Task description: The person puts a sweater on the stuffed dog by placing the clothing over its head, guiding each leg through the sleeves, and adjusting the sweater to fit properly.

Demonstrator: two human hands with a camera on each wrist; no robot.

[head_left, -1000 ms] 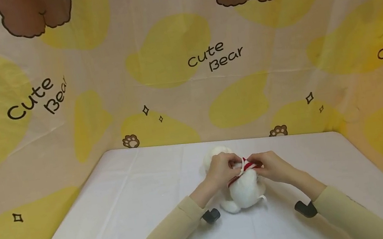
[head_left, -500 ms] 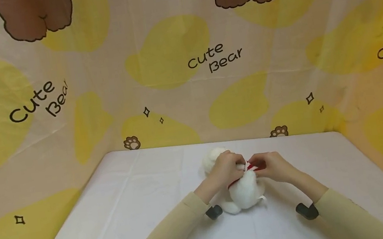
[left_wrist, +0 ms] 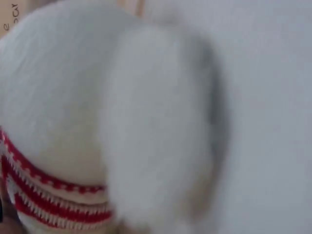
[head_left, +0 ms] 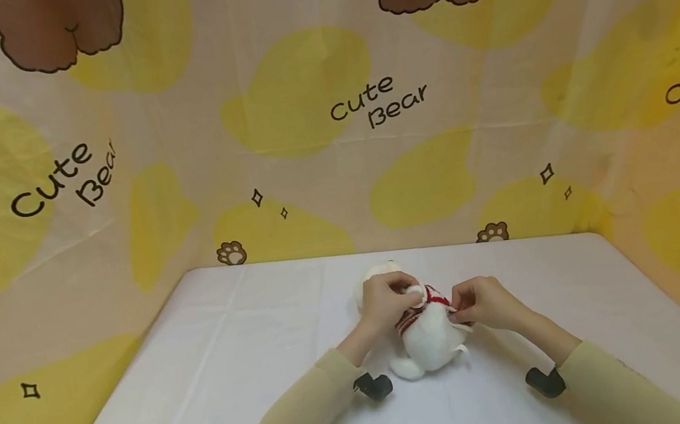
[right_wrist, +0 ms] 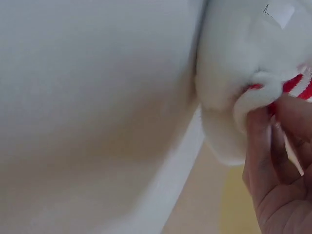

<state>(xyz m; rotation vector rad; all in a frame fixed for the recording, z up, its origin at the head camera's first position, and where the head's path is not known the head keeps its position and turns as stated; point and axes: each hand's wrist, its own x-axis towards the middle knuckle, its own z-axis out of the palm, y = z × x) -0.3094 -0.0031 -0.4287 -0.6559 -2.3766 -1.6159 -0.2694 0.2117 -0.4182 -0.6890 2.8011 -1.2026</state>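
Two hands work at a white plush toy (head_left: 427, 334) lying near the middle of a white table (head_left: 219, 376), seen from the head camera. The left hand (head_left: 385, 300) curls over the toy's upper end, fingers bent around the fur, while the right hand (head_left: 484, 302) pinches the edge of a red-and-white striped knit garment (head_left: 421, 306) at the toy's right side. Beige sleeves (head_left: 305, 422) cover both forearms, each with a black wrist mount (head_left: 373, 386). A yellow backdrop (head_left: 296, 94) printed with "Cute Bear" surrounds the table.

From the left wrist camera, blurred white fur fills the view, with the garment's red stripes (left_wrist: 53, 200) at lower left; the hand itself is out of view.

From the right wrist camera, curled fingers (right_wrist: 273, 161) grip a fold of fur and the striped edge (right_wrist: 300, 85), the toy (right_wrist: 234, 58) resting against the table.
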